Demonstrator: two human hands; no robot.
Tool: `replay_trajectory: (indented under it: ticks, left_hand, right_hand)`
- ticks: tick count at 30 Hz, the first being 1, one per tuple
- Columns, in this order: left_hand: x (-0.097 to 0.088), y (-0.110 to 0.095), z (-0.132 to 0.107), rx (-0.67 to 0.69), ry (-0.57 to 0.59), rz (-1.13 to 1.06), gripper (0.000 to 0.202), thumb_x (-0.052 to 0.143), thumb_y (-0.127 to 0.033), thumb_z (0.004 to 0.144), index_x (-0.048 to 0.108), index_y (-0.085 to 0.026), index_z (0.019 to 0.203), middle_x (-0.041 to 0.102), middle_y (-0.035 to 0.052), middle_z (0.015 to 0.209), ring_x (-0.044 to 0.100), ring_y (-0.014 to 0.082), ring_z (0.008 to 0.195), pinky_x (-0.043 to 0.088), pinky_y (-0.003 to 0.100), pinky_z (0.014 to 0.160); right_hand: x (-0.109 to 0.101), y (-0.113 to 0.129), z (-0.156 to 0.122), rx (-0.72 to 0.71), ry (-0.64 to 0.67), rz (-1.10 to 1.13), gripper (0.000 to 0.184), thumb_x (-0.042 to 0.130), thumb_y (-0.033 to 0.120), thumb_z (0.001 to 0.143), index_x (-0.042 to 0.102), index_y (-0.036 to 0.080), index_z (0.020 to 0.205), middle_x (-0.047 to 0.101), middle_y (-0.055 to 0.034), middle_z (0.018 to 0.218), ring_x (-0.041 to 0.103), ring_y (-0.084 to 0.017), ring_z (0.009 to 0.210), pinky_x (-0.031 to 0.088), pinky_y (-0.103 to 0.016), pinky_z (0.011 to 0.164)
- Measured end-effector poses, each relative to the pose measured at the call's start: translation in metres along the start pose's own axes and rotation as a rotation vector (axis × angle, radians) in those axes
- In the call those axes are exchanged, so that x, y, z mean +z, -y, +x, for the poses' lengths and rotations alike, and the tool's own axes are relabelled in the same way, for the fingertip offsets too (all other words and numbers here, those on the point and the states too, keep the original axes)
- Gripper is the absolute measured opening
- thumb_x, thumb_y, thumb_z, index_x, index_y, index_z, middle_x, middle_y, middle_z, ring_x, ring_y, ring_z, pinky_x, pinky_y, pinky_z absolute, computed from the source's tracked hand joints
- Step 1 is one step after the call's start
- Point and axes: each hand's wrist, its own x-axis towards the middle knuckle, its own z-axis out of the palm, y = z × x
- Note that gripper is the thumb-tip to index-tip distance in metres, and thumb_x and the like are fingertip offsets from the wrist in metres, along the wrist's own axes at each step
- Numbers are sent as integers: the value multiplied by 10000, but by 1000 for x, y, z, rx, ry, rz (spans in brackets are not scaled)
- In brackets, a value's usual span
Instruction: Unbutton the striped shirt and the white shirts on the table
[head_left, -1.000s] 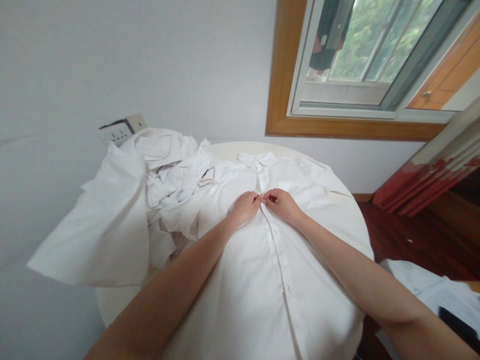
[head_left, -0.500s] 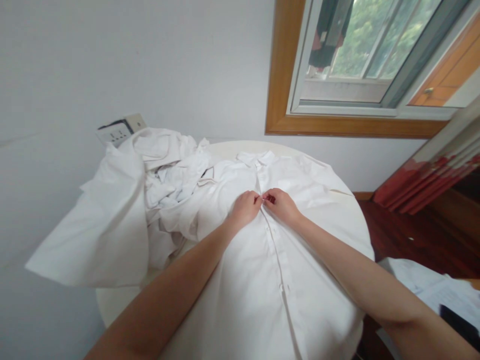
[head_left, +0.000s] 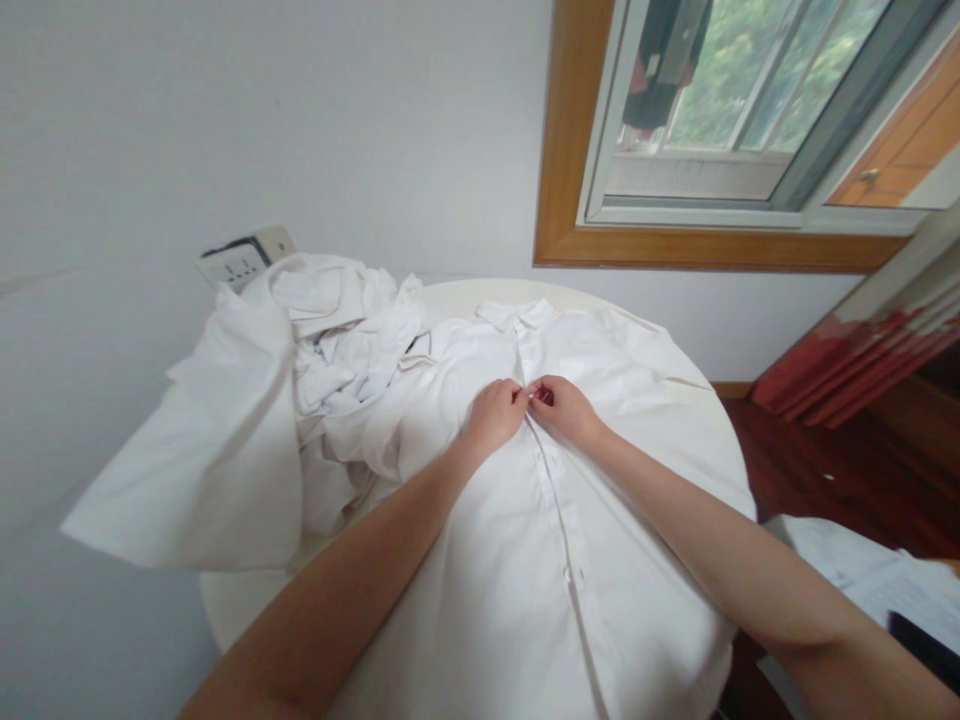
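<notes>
One rumpled heap of thin white cloth (head_left: pixel 202 450) lies at the left on the round, off-white bench (head_left: pixel 223 605), a broad flap of it hanging over the edge; it has not stirred over the last second. Next comes the left hand (head_left: pixel 496 415), bare, its fingers curled and the thumb and forefinger pinching the front edge of the white, collared, long-fronted cloth shirt (head_left: pixel 480 570). The shirt is spread over the middle of the bench, collar toward the wall. The right hand (head_left: pixel 566 408) meets the left at the same spot below the collar, its thumb and forefinger pinching the edge too; what sits between the fingertips is too small to tell. Almost nothing has changed except a slight shift of the view: both hands keep to that one spot, so the work there seems unfinished. Below them, a small pale button (head_left: pixel 568 575) shows beside the long front slit, which looks unfastened. Farther right, a red-and-cream fabric curtain (head_left: pixel 825 360) hangs beyond the bench, above a dark reddish floor (head_left: pixel 795 455).
</notes>
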Motion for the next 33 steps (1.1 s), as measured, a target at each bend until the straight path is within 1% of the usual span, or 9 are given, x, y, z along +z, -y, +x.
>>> replay_trajectory:
  ticks: [5, 12, 15, 17, 19, 21, 25, 29, 33]
  left_hand:
    - [0, 2, 1, -21, 10, -37, 272, 412, -203, 900, 660, -166, 796, 689, 75, 869, 609, 180, 839, 429, 277, 755]
    - [2, 4, 1, -4, -11, -17, 263, 402, -174, 893, 639, -159, 779, 673, 81, 856, 602, 186, 834, 433, 291, 772]
    - [4, 6, 2, 3, -27, -16, 254, 402, -183, 906, 638, -157, 815, 672, 86, 889, 601, 189, 873, 433, 295, 807]
    - [6, 7, 2, 12, -38, -18, 244, 405, -183, 911, 635, -154, 833, 669, 90, 903, 597, 192, 889, 431, 301, 828]
    - [7, 8, 3, 21, -48, -39, 235, 410, -171, 911, 630, -152, 833, 666, 91, 905, 593, 192, 895, 430, 303, 836]
    - [7, 8, 3, 22, -52, -87, 229, 414, -163, 911, 624, -154, 822, 663, 84, 892, 592, 185, 878, 431, 295, 826]
    - [10, 10, 4, 9, -63, -149, 221, 426, -169, 912, 616, -154, 801, 653, 74, 854, 586, 178, 834, 432, 287, 796]
    - [12, 10, 4, 11, -93, -140, 216, 433, -165, 910, 612, -158, 789, 643, 64, 830, 579, 175, 825, 428, 284, 793]
    - [12, 10, 4, 11, -89, -150, 224, 433, -170, 913, 605, -156, 771, 636, 61, 812, 569, 173, 796, 426, 286, 770]
  right_hand:
    - [1, 1, 1, 83, 2, 6, 156, 595, 218, 769, 644, 170, 909, 645, -17, 775, 555, -112, 665, 410, -221, 638]
    - [-4, 0, 1, 34, 26, 69, 161, 594, 214, 767, 627, 165, 918, 614, 0, 750, 540, -109, 644, 408, -223, 629]
    - [-10, -1, 1, 16, 71, 179, 152, 561, 298, 816, 618, 169, 873, 588, 17, 688, 515, -110, 605, 389, -223, 592]
    - [-13, -2, 2, 45, 80, 211, 229, 494, 377, 869, 592, 177, 815, 568, 24, 636, 490, -114, 567, 370, -227, 558]
    - [-13, -2, 4, 36, 65, 149, 288, 445, 407, 903, 559, 184, 759, 559, 21, 617, 481, -120, 565, 357, -232, 558]
    - [-12, -2, 5, -38, 52, -4, 292, 439, 391, 920, 544, 190, 737, 572, 6, 650, 491, -130, 607, 349, -239, 588]
    - [-9, -1, 6, -158, 79, -257, 256, 388, 318, 964, 555, 193, 816, 617, -37, 783, 531, -156, 721, 355, -252, 660]
    - [-12, -2, 4, -230, 139, -268, 217, 369, 272, 973, 557, 180, 913, 629, -71, 905, 556, -166, 837, 383, -253, 754]
    - [-19, -3, 5, -250, 194, -180, 200, 373, 242, 954, 554, 167, 915, 617, -73, 901, 550, -169, 847, 394, -264, 781]
